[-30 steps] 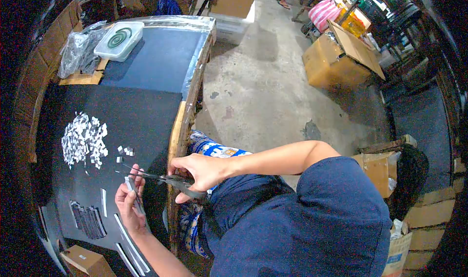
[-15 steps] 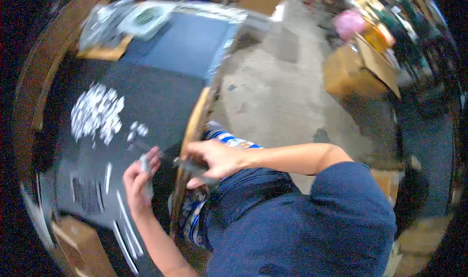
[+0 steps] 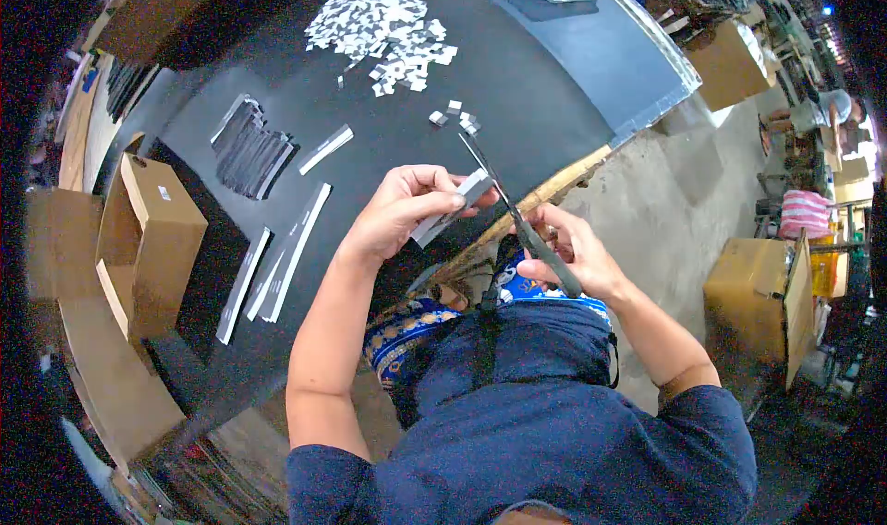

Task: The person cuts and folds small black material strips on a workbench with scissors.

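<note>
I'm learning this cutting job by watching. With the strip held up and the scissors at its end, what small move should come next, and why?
Probably close the black scissors in the right hand across the tip of the grey-white strip that the left hand pinches. The blades look open at that end, and small cut white pieces already lie on the black table mat beyond.

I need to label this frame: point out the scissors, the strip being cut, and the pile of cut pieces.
scissors [image 3: 517, 220]: head view, on the blades near the pivot.
strip [image 3: 453, 209]: head view, on its middle, below the left fingers.
pile [image 3: 383, 28]: head view, on the middle of the white pieces.
</note>
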The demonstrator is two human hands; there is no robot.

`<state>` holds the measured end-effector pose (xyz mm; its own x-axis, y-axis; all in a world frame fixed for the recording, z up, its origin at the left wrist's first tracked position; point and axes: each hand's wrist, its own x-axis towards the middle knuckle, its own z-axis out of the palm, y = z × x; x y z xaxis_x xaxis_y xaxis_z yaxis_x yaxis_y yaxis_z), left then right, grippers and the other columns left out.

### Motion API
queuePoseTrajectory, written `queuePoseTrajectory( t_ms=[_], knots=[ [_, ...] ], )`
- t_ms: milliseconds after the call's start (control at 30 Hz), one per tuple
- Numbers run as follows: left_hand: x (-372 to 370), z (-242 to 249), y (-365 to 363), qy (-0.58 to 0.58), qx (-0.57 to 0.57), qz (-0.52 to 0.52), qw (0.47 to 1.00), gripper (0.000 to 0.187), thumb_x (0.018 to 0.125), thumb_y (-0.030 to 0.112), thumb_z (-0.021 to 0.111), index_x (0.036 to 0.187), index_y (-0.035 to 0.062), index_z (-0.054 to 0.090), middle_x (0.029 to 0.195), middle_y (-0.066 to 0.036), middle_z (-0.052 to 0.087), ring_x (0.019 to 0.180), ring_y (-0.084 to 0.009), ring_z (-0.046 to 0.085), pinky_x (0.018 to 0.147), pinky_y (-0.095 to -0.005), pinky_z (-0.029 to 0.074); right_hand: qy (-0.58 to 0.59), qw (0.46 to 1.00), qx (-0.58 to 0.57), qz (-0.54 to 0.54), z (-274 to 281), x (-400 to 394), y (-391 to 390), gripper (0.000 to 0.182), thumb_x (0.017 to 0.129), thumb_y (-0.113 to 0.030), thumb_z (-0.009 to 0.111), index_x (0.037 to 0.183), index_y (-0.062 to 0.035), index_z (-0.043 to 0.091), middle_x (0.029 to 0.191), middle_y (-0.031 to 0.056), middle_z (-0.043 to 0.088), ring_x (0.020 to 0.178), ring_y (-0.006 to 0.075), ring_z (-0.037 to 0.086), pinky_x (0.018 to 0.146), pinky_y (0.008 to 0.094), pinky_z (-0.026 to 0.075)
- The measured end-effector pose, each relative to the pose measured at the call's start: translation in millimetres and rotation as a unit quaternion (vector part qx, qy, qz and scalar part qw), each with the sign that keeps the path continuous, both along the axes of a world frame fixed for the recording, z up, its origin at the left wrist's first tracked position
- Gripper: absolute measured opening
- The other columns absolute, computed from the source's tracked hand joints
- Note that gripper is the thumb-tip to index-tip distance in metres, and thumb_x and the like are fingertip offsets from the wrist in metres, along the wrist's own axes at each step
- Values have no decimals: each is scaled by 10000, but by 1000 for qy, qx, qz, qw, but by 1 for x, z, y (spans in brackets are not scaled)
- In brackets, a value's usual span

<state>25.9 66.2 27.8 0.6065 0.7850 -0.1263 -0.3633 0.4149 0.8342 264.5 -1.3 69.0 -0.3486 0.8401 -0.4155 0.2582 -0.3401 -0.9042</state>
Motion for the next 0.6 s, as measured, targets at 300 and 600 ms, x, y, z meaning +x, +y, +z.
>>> queuePoseTrajectory(
  t_ms=[300,600],
  knots=[
    [-2,-1,1,43,27,11,999,85,778,70,662,738,53,590,1021,-189,667,895,-217,651,812,-317,512,4,1000,11,22,-8,0,-1,510,741,-226,781,1132,-36,516,859,7,537,747,86,553,652,237,475],
    [-1,-11,2,42,11,3,999,75,798,55,664,740,24,628,949,-164,690,865,-167,652,774,-279,501,-29,999,15,33,3,-6,4,505,707,-252,800,1081,-36,537,776,-26,493,666,48,431,561,202,342]
  ],
)
